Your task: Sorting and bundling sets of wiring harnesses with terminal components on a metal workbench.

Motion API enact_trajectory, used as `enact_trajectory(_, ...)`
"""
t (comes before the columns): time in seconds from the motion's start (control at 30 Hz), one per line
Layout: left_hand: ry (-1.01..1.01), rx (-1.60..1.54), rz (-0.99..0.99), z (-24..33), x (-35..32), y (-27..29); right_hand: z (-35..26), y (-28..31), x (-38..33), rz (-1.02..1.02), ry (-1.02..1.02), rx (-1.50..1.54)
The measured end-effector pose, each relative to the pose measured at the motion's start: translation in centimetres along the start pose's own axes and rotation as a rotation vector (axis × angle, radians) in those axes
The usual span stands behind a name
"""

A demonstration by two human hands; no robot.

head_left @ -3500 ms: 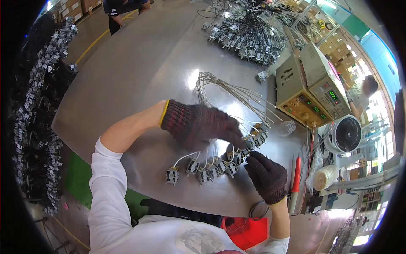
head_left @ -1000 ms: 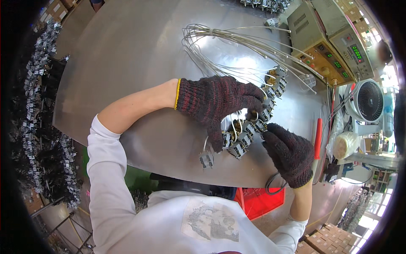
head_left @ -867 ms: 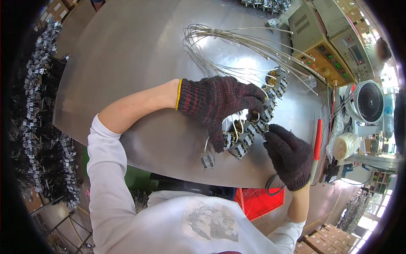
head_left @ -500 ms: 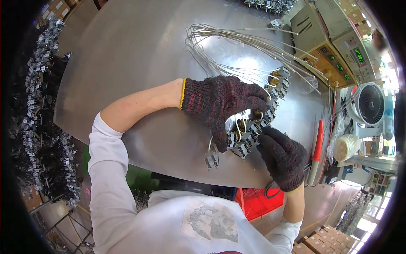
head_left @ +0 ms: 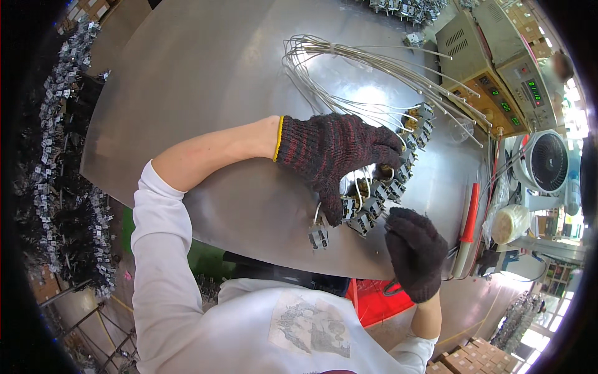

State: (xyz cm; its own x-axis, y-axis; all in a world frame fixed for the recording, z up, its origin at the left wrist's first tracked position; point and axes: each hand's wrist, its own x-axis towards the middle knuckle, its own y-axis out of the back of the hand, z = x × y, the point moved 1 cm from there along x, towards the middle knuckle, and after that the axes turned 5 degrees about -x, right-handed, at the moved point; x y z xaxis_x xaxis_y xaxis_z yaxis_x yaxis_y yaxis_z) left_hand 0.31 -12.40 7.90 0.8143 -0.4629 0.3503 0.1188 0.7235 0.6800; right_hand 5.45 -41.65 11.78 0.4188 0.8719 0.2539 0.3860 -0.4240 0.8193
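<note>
My left hand (head_left: 346,149), in a dark red and black knit glove with a yellow cuff edge, arches over a row of small grey metal units (head_left: 375,199). Its thumb presses near one end and its fingers bend round farther along the row. Thin pale leads (head_left: 364,103) run from the units to a looped bundle on the metal table. One separate unit (head_left: 318,237) lies near the left thumb. My right hand (head_left: 415,252), in a dark glove, hovers apart from the row by the table's near edge. Its fingers are curled together, hiding whatever they may hold.
A red-handled probe (head_left: 471,212) lies at right beside cables. Beyond stand bench instruments with lit displays (head_left: 495,93) and a small fan (head_left: 548,161). A red bin (head_left: 380,302) sits below the near edge. Dense racks of parts (head_left: 59,156) hang at left.
My right hand has drawn back from the units toward the near edge. My left hand keeps its place over the row. The view has shifted slightly, and an instrument's display has changed.
</note>
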Motion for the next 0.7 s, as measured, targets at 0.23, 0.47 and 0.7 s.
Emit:
enact_trajectory(0.23,0.003,0.034,0.016,-0.5,-0.2,-0.3,0.2,0.5,0.5,-0.119,0.255,-0.348)
enact_trajectory(0.47,0.093,0.102,0.056,0.0,0.1,-0.7,0.4,0.9,0.5,-0.102,0.198,-0.291)
enact_trajectory(0.7,0.054,0.112,0.100,-0.4,0.5,-1.6,-1.2,0.8,-1.0,-0.085,-0.058,-0.074)
